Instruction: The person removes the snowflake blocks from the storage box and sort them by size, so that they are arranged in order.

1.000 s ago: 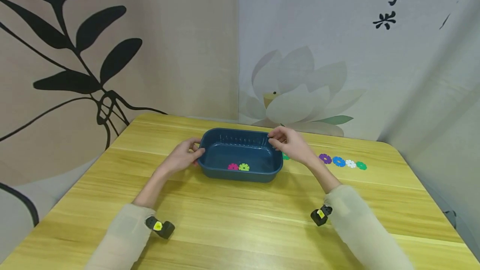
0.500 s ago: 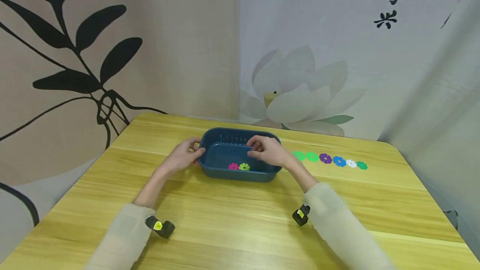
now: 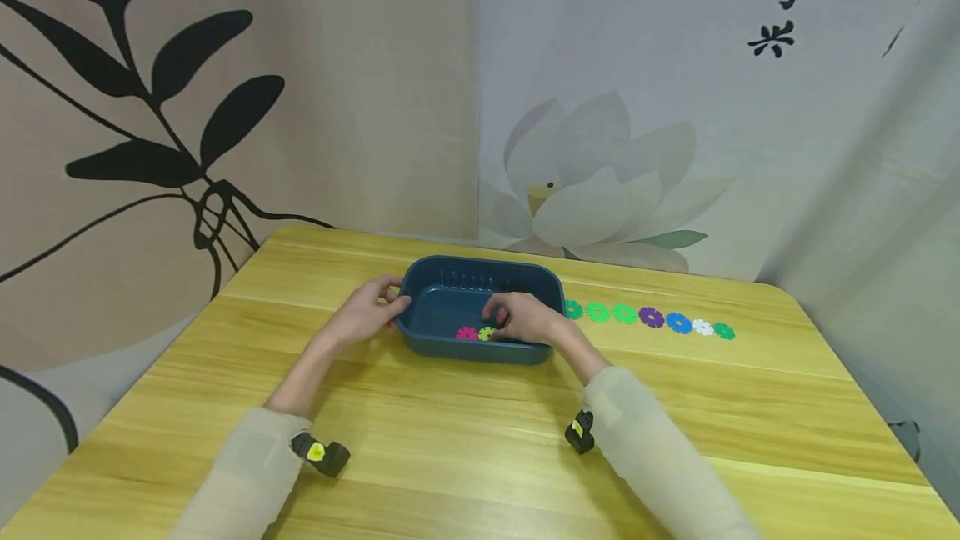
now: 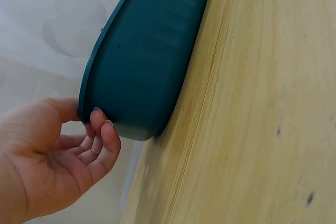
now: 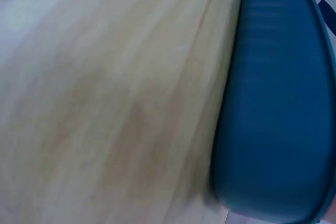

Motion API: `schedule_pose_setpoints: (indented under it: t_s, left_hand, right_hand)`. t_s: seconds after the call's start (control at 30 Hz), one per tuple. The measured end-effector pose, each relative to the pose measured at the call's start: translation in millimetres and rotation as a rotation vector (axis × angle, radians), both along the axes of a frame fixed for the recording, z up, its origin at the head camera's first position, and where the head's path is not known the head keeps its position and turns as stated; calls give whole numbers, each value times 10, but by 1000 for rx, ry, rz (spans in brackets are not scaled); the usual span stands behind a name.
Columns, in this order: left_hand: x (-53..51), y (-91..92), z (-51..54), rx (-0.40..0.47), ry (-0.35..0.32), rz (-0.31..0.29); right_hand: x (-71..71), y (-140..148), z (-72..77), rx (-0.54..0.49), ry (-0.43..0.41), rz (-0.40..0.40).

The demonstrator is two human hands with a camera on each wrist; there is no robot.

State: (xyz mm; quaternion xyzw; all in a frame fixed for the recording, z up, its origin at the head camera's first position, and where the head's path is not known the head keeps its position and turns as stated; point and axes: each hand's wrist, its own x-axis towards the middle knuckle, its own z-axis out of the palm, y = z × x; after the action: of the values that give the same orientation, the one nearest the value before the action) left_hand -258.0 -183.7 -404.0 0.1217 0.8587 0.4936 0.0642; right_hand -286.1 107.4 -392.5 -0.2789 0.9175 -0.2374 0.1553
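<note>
A dark blue plastic basin (image 3: 442, 347) stands on the table. My left hand (image 3: 363, 311) pinches its left rim between thumb and fingers; the left wrist view shows the same hand (image 4: 58, 156) at the basin's end wall (image 4: 142, 56). Inside the basin lie a pink notched disc (image 3: 467, 333) and a yellow-green notched disc (image 3: 486, 332). My right hand (image 3: 525, 317) reaches in over the near right part, bent fingers and thumb apart, fingertips beside the yellow-green disc. In the right wrist view the basin's side (image 5: 278, 103) hides most of that hand.
Right of the basin runs a row of notched discs: several green ones (image 3: 624, 313), a purple one (image 3: 651, 317), a blue one (image 3: 678, 323) and a white one (image 3: 702, 327). The wooden table (image 3: 450, 440) extends toward me. A printed curtain (image 3: 375, 107) hangs behind.
My right hand has moved from the basin's far right rim leftward, then down into it toward the yellow-green disc. Another green disc beside the basin has come into sight. The left hand stays put.
</note>
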Motion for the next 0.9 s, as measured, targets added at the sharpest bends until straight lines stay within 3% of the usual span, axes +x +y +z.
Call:
schedule_pose_setpoints:
  t_s: [0.57,0.9]
  left_hand:
    - [-4,-5,-4,18,-18,7]
    - [11,-1,0,26,-21,9]
  right_hand:
    - [11,14,-47,-110,60,-25]
    - [28,106,17,-325,34,-65]
